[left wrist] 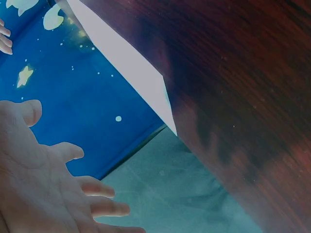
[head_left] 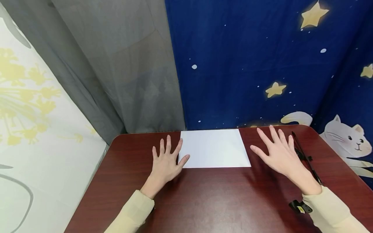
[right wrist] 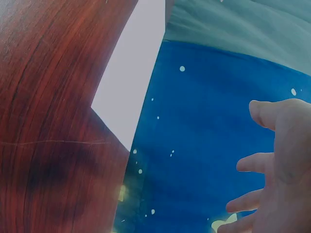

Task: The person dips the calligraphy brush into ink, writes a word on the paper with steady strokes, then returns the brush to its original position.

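A blank white sheet of paper [head_left: 215,148] lies flat at the far edge of the dark red-brown table [head_left: 201,197]. My left hand [head_left: 166,163] is raised over the table by the sheet's left side, fingers spread, palm down, holding nothing. Its thumb and index finger overlap the paper's left edge in the head view. To the right of the sheet, my right hand [head_left: 281,155] hovers with spread fingers and also holds nothing. Both wrist views show the bare palms, the left hand [left wrist: 43,179] and the right hand [right wrist: 286,160], well apart from the paper.
A thin black rod-like object [head_left: 306,158] with a small black part lies on the table's right side, partly behind my right hand. Behind the table hang a grey curtain [head_left: 125,64] and a blue star-patterned curtain [head_left: 233,64]. A white patterned cloth [head_left: 38,129] hangs at left.
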Action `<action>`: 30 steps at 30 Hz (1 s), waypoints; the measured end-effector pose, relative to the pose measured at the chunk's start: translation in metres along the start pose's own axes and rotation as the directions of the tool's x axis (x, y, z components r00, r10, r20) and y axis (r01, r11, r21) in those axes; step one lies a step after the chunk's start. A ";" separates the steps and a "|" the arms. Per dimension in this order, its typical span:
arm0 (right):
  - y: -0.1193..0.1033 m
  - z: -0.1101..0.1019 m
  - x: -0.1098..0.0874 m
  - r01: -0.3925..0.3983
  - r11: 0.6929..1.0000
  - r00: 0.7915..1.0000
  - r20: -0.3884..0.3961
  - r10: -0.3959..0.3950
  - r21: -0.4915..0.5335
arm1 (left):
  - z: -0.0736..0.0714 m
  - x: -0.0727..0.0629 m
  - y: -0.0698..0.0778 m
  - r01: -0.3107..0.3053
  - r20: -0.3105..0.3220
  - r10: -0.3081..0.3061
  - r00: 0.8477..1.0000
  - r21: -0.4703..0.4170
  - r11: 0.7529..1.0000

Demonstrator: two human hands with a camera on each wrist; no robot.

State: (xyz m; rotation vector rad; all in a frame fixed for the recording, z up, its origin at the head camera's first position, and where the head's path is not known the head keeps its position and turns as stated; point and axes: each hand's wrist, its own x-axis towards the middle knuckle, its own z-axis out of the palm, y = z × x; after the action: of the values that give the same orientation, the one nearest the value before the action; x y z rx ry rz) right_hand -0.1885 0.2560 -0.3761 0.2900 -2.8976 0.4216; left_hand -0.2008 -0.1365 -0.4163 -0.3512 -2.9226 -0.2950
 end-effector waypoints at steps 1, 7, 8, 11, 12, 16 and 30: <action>0.001 0.000 0.000 0.000 1.000 1.000 -0.003 0.000 0.000 | 0.001 0.000 0.000 -0.001 0.006 0.001 1.000 -0.002 1.000; 0.009 -0.003 -0.001 -0.002 1.000 1.000 -0.031 0.002 0.007 | 0.003 0.000 0.002 0.006 0.035 -0.006 0.999 0.021 1.000; 0.010 -0.003 -0.001 -0.003 1.000 0.999 -0.036 0.003 0.009 | 0.004 0.000 0.002 0.006 0.039 -0.007 0.999 0.023 1.000; 0.013 -0.005 -0.001 -0.006 1.000 0.999 -0.048 0.006 0.011 | 0.004 -0.001 0.003 0.002 0.049 -0.004 0.999 0.022 1.000; 0.013 -0.006 0.000 -0.009 1.000 0.999 -0.049 0.009 0.011 | 0.005 -0.001 0.003 0.002 0.054 -0.003 0.999 0.022 1.000; 0.016 -0.007 0.002 -0.017 1.000 0.999 -0.049 0.017 0.018 | 0.006 -0.001 0.004 0.001 0.066 -0.002 0.998 0.018 1.000; 0.025 -0.011 0.007 -0.031 0.998 0.998 -0.047 0.033 0.045 | 0.006 -0.002 0.004 -0.004 0.050 0.003 0.999 0.020 1.000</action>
State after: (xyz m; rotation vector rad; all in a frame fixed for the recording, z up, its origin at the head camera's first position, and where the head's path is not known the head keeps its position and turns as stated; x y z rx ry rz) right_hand -0.1987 0.2817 -0.3711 0.2374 -2.8530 0.4920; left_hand -0.1985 -0.1315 -0.4217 -0.3661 -2.9717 -0.2593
